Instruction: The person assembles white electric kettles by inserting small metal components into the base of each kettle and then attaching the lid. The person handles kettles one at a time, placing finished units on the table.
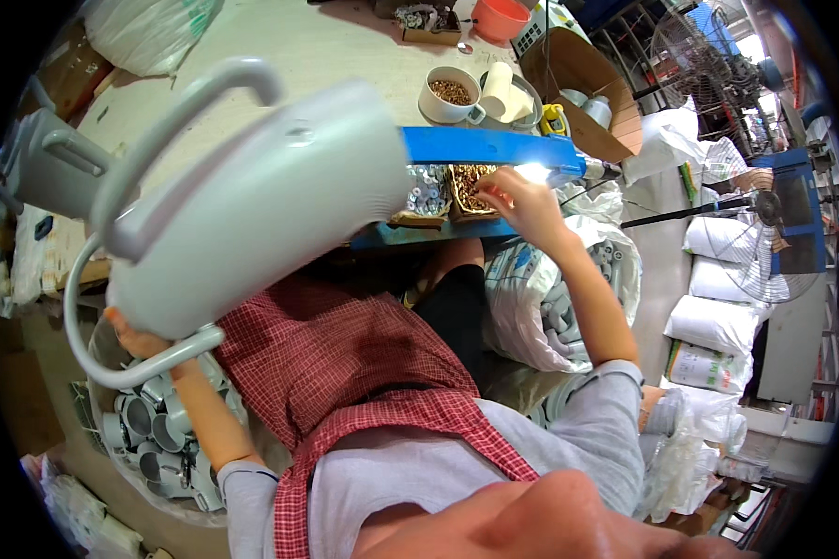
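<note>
The large grey moulded plastic housing with looped handles (252, 196) is raised above the lap, beside the table (280, 42). The left hand (140, 340) has its grip closed on the lower loop. The right hand (522, 200) reaches into the small tray of brass-coloured parts (471, 186), fingers pinched; whether they hold any part cannot be told. A bin of grey plastic pieces (154, 429) sits below the left hand.

Open brown cardboard box (583, 70): far right on the table. Small brown carton (432, 34): far centre. Clear plastic bag (149, 33): far left. Printed white sack (541, 289): right of the knees. Stacked white sacks (722, 321): right, by the floor fan.
</note>
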Action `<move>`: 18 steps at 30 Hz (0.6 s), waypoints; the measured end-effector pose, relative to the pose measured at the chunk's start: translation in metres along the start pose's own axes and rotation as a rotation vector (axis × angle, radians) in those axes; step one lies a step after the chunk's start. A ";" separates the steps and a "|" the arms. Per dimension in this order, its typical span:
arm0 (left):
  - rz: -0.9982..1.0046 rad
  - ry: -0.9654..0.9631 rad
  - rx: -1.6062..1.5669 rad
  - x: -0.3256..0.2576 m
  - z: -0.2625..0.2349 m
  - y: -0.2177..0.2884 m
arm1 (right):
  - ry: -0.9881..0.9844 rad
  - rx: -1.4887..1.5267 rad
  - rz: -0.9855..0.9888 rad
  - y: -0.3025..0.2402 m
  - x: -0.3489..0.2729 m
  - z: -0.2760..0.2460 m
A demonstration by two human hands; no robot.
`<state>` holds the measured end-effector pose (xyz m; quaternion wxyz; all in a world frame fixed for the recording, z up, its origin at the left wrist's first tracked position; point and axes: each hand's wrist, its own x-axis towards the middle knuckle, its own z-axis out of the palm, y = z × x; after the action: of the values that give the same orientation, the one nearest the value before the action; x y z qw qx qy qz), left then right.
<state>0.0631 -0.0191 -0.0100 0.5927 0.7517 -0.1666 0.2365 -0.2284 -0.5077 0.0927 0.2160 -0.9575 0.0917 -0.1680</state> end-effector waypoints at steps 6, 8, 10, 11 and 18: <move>0.068 0.150 0.767 -0.016 -0.032 0.030 | -0.284 -0.083 0.227 0.046 0.000 0.040; -0.201 0.228 0.313 -0.020 -0.032 0.036 | -0.281 0.103 0.443 0.050 0.003 0.046; -0.430 0.314 -0.153 -0.021 -0.027 0.033 | -0.388 -0.188 0.264 0.046 0.004 0.041; -0.543 0.347 -0.404 -0.022 -0.017 0.040 | -0.357 -0.210 0.244 0.046 0.001 0.039; -0.617 0.383 -0.323 -0.032 -0.025 0.036 | 0.084 0.175 0.129 -0.023 0.011 0.030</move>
<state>0.0137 -0.0048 0.0065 0.7669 0.6057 0.1457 0.1541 -0.2049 -0.4779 0.0804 0.3052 -0.9191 0.1472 -0.2011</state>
